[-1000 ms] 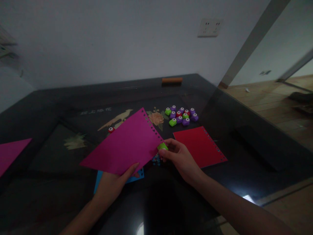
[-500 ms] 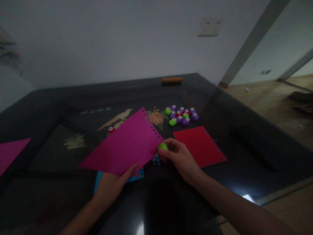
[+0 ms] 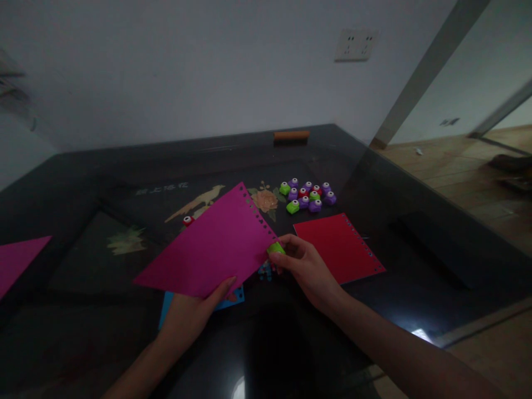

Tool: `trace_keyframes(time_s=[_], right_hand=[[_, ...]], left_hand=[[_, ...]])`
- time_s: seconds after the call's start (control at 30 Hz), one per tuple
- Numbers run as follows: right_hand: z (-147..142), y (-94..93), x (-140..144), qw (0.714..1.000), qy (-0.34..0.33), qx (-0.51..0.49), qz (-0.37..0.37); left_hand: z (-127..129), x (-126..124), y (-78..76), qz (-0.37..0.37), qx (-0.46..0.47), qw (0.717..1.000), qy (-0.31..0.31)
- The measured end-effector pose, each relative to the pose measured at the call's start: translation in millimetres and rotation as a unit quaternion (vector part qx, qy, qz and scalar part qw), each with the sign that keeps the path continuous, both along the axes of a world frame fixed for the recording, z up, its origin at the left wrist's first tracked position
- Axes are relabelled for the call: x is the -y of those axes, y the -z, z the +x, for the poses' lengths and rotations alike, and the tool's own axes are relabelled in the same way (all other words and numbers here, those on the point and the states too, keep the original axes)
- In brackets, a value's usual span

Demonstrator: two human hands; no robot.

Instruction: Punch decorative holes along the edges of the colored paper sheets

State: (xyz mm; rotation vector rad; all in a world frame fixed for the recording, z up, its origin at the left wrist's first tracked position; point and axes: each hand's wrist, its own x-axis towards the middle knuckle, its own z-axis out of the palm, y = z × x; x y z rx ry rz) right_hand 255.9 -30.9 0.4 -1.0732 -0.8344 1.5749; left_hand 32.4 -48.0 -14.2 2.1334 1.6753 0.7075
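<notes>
A thin magenta paper sheet [image 3: 211,246] is pinched at its near edge by the left hand [image 3: 187,313], raised off the dark glass table [image 3: 415,260]. Its punched edge runs from far-left to near-right (light, floppy, easily creased). There a small green plastic punch [image 3: 275,248] is gripped by the closed right hand [image 3: 305,269].

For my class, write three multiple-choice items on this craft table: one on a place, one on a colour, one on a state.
1. Where does the red sheet lie?
A. right of the right hand
B. under the blue sheet
C. on the floor

2. What colour is the punch in the right hand?
A. purple
B. green
C. red

3. How is the magenta sheet held?
A. flat on the table
B. rolled up
C. raised by the left hand

Answers:
1 A, it lies just beyond that hand.
2 B, green shows between the fingers.
3 C, fingers grip its near edge.
</notes>
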Motion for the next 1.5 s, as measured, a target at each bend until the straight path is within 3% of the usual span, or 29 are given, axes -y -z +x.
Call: trace_keyframes(time_s=[0.23,0.63,0.77,0.93,1.1,1.27,1.4,1.5], right_hand=[[-0.3,0.7,-0.6,1.0,0.004,0.0,0.002],[-0.3,0.6,-0.2,1.0,0.003,-0.001,-0.003],[-0.2,0.2,0.1,1.0,0.005,0.0,0.004],[-0.1,-0.2,0.2,1.0,0.005,0.002,0.006],[-0.6,-1.3,0.6,1.0,0.009,0.004,-0.002],[-1.7,-0.9,0.6,1.0,0.013,0.002,0.0],[-2.6,-0.7,0.6,1.0,0.02,-0.001,0.006],[-2.8,-0.2,0.4,1.0,0.022,0.0,0.008]], left_hand=[[-9.9,-7.2,6.1,-0.024,-0.021,0.999,0.036],[-5.9,-7.4,4.7,-0.029,-0.019,0.999,0.003],[-15.5,-9.9,8.8,-0.024,-0.038,0.998,0.046],[-17.8,-10.0,10.4,-0.026,-0.035,0.998,0.054],[-8.5,-4.2,9.6,-0.027,-0.029,0.999,0.008],[-7.5,-2.4,6.8,-0.024,-0.021,0.998,0.047],[-8.9,-8.7,-1.0,-0.065,-0.026,0.994,0.084],[-4.3,-8.8,-5.6,-0.064,-0.022,0.996,0.062]])
